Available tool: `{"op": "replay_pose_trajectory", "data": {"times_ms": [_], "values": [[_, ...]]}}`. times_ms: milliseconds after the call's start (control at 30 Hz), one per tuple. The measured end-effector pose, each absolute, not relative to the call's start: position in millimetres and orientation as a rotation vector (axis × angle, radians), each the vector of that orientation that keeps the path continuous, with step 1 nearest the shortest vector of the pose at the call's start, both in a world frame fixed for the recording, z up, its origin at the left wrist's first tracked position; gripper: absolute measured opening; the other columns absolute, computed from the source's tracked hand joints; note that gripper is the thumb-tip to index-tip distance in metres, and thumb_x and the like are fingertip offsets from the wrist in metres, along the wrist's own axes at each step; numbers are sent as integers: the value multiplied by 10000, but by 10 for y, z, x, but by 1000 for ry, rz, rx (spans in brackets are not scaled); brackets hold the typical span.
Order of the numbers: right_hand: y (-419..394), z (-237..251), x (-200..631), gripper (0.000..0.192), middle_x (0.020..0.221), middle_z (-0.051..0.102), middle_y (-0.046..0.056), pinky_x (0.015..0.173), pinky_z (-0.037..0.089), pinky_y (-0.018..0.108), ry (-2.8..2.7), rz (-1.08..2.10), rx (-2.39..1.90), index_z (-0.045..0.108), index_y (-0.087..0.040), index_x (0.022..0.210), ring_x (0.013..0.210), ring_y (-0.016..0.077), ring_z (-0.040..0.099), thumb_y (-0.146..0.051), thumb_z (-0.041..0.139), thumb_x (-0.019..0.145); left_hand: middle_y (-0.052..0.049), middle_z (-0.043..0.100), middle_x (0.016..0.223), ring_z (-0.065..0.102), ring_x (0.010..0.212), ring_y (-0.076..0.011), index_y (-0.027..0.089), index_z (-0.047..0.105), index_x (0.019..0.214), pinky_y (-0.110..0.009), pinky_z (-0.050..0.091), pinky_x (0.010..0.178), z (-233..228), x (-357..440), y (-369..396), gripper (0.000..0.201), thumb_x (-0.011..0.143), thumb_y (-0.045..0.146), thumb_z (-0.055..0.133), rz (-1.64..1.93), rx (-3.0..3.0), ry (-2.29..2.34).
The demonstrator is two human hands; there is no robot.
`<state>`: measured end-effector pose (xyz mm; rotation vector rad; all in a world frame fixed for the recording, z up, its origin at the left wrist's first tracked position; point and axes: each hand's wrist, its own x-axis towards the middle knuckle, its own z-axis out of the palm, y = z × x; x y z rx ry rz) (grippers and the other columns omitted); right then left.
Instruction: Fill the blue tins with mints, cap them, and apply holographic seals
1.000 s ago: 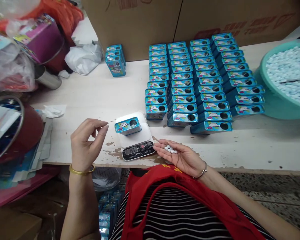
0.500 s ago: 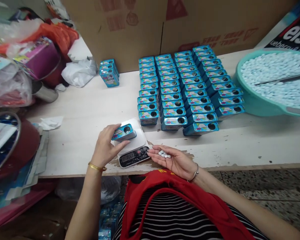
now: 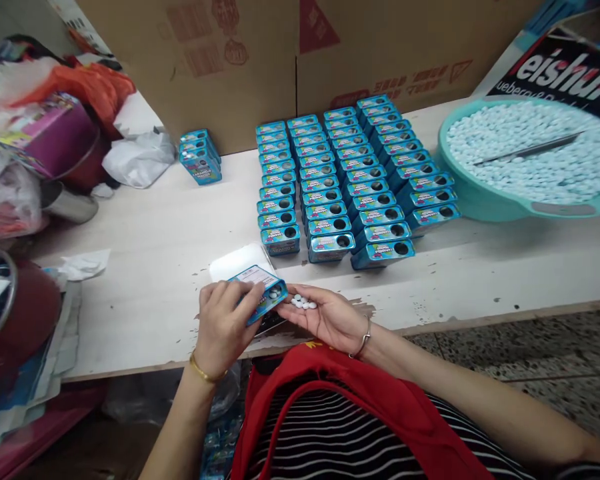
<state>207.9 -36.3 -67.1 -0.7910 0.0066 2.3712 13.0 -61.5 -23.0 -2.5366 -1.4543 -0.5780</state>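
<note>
My left hand grips a small blue tin with a round hole in its top, tilted toward my right hand. White candies show in the hole. My right hand lies palm up beside the tin, with several small white candies on its fingers. Just behind the tin sits a white digital scale, its display hidden by the tin and my left hand. Rows of the same blue tins stand on the white table beyond.
A teal basin full of pale candies, with a thin metal rod across it, sits at the right. A short stack of tins stands near cardboard boxes at the back. Bags, a metal cup and clutter fill the left side.
My left hand went from empty to taking the tin off the scale, and now holds it tilted at my right palm. The right hand shifted slightly left with the candies.
</note>
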Motion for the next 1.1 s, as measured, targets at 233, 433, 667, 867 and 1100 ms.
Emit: {"op": "replay_pose_trajectory", "data": {"times_ms": [233,433,667,867,1100], "values": [[-377,-578,2069,148,990,704,108,954,542,314,-8,2388,-748,655,-74,999,924,153,697,-122,574,884,-64,665,906,510,793,-219,251,571,1161,-379,338,714,-197,128,-653,310,854,253,613,-540,-2482,-1392],[-361,-591,2112,190,1014,712,131,964,530,293,-55,2403,-775,645,-61,1039,950,168,706,-132,562,884,-48,629,909,552,827,-209,254,570,1143,-364,349,732,-369,50,-590,339,816,252,658,-725,-2534,-1603],[-505,-930,2484,217,968,725,123,928,537,294,-118,2391,-912,669,-60,985,917,198,720,-151,663,789,-55,651,998,577,907,-200,205,536,1172,-349,382,799,-413,547,-250,354,832,253,623,-942,-2867,-1544],[-509,-1000,2673,249,950,729,163,938,521,337,-100,2276,-957,662,-37,973,925,233,721,-177,684,768,-91,650,1012,557,907,-232,174,596,1109,-372,343,776,-688,1073,149,309,841,327,620,-695,-2919,-1338],[-544,-918,2660,300,929,739,159,848,554,297,-43,2279,-1035,665,-64,916,918,257,725,-239,777,700,-112,618,1097,545,1012,-253,203,564,1218,-385,359,861,-704,965,259,527,801,514,652,-827,-2685,-1239]]}}
